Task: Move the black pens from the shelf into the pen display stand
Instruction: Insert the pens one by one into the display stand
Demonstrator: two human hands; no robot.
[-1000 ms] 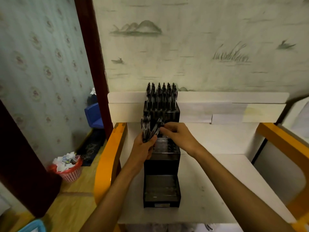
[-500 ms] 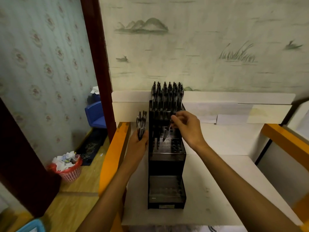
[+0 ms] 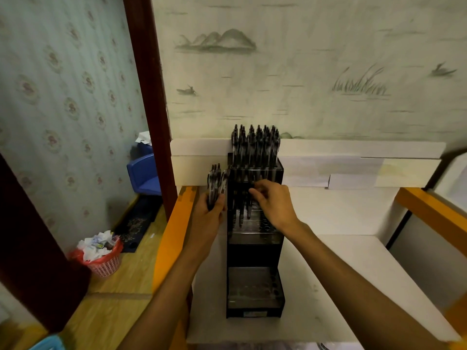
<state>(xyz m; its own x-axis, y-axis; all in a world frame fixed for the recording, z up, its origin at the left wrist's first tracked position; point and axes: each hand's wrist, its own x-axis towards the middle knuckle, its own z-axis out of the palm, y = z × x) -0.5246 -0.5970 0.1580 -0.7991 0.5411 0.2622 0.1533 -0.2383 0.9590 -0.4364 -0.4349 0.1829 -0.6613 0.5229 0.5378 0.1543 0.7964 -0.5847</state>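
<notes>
left hand: gripping spare pen bundle, just at 9 o'clock of stand
right hand: pinching one pen over middle tier
pen display stand: on white shelf, top row at 12 o'clock already packed

Painted wallpaper, wooden floor, red wastebasket

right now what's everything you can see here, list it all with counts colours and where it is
pen display stand: one, black, tiered, on the white shelf
pens in stand: many, black, upright in top tier
pens in hand: small bunch, black, left of stand
waste basket: one, red, full of paper, on floor left
chair: one, blue, behind door frame
left hand: grips the bunch
right hand: fingers curled at the middle tier
</notes>
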